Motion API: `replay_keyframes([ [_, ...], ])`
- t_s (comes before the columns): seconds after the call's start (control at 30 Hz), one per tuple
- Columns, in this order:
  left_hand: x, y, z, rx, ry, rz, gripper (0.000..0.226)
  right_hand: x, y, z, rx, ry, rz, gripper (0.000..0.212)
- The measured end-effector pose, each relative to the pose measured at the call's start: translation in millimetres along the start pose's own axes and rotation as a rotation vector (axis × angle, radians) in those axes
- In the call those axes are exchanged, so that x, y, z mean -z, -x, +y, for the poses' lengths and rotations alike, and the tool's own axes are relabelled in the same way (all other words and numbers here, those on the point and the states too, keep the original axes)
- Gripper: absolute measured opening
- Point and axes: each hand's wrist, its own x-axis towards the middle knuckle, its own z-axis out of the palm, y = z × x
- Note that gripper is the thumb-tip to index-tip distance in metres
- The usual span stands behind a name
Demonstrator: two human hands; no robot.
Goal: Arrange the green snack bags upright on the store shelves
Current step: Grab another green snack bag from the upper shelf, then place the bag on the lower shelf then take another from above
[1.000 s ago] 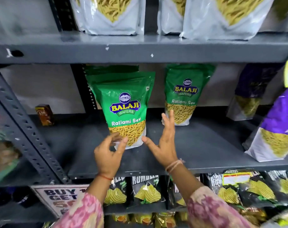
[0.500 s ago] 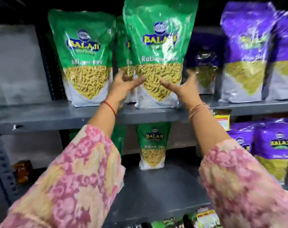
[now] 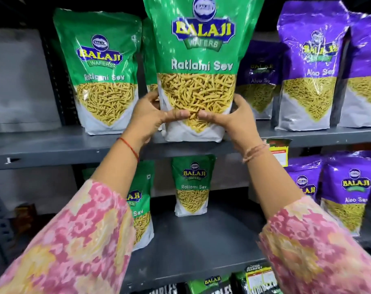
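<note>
A large green Ratlami Sev bag point(image 3: 199, 60) stands upright at the front edge of the upper grey shelf point(image 3: 53, 147). My left hand point(image 3: 152, 117) grips its lower left side and my right hand point(image 3: 231, 119) its lower right, thumbs meeting across the front. A second green bag point(image 3: 102, 71) stands upright to its left, and a third green bag point(image 3: 149, 60) shows partly behind. On the lower shelf point(image 3: 191, 247) stand a small green bag point(image 3: 192, 185) and another green bag point(image 3: 141, 206), half hidden by my left sleeve.
Purple Aloo Sev bags point(image 3: 309, 66) fill the upper shelf's right side, and more purple bags point(image 3: 348, 194) stand on the lower shelf at right. A price tag point(image 3: 279, 151) hangs from the upper shelf edge. Dark snack packets point(image 3: 214, 285) sit below. The rack's upright point(image 3: 57, 77) rises at left.
Both hands rose from the lower shelf to the upper one and closed on the large green bag, which now sits nearer the front edge and closer to me.
</note>
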Motion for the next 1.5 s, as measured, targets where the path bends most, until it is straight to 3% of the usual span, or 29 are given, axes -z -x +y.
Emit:
replay_keyframes([
  [0.07, 1.3, 25.2, 8.0, -0.072, -0.014, 0.011, 0.058, 3.0, 26.6, -9.7, 0.048, -0.022, 0.003, 0.059],
  [0.1, 2.3, 40.3, 8.1, -0.094, -0.035, 0.024, 0.053, 4.3, 43.0, -13.8, 0.062, -0.028, 0.008, 0.062],
  [0.27, 7.4, 124.9, -18.4, -0.041, -0.04, 0.042, 0.073, 9.5, 128.2, 6.9, 0.08, 0.034, -0.031, 0.078],
  [0.37, 5.8, 178.2, -61.2, 0.127, -0.037, 0.061, 0.065, 7.9, 179.3, 51.7, -0.118, 0.065, -0.135, 0.084],
  [0.47, -0.2, 205.2, -120.5, 0.333, -0.085, 0.086, 0.082, 10.4, 210.2, 111.5, -0.269, 0.101, -0.19, 0.087],
  [0.57, -13.2, 204.8, -175.5, 0.474, -0.06, 0.026, 0.092, 7.3, 217.7, 154.7, -0.362, 0.164, -0.202, 0.078],
  [0.73, -28.3, 166.4, -252.1, 0.555, 0.059, -0.114, 0.099, -4.0, 194.0, 224.8, -0.462, 0.271, -0.177, 0.079],
  [0.87, -38.6, 129.2, -287.9, 0.604, 0.054, -0.127, 0.071, -14.0, 161.7, 263.8, -0.52, 0.274, -0.173, 0.073],
  [1.0, -44.8, 117.8, -311.5, 0.628, 0.021, -0.125, 0.071, -19.4, 154.7, 290.9, -0.542, 0.258, -0.163, 0.067],
  [1.13, -44.8, 120.2, -315.7, 0.666, 0.011, -0.133, 0.074, -19.4, 157.1, 297.9, -0.566, 0.236, -0.177, 0.073],
  [1.2, -39.8, 120.9, -315.3, 0.698, -0.033, -0.157, 0.082, -18.2, 158.8, 294.2, -0.564, 0.219, -0.187, 0.092],
  [1.27, -31.7, 128.1, -310.0, 0.671, -0.122, -0.178, 0.104, -16.2, 166.7, 286.5, -0.497, 0.284, -0.156, 0.114],
  [1.3, -28.1, 134.6, -308.8, 0.621, -0.19, -0.169, 0.106, -16.9, 172.1, 278.3, -0.443, 0.372, -0.143, 0.116],
  [1.37, -26.5, 153.2, -288.1, 0.457, -0.425, -0.114, 0.075, -19.9, 185.5, 259.4, -0.24, 0.534, -0.084, 0.101],
  [1.43, -25.9, 168.9, -257.5, 0.165, -0.646, 0.047, 0.044, -31.0, 192.5, 231.3, 0.004, 0.527, -0.013, 0.078],
  [1.5, -23.5, 170.8, -215.1, -0.066, -0.659, 0.158, 0.043, -48.7, 186.1, 195.1, 0.21, 0.45, 0.008, 0.063],
])
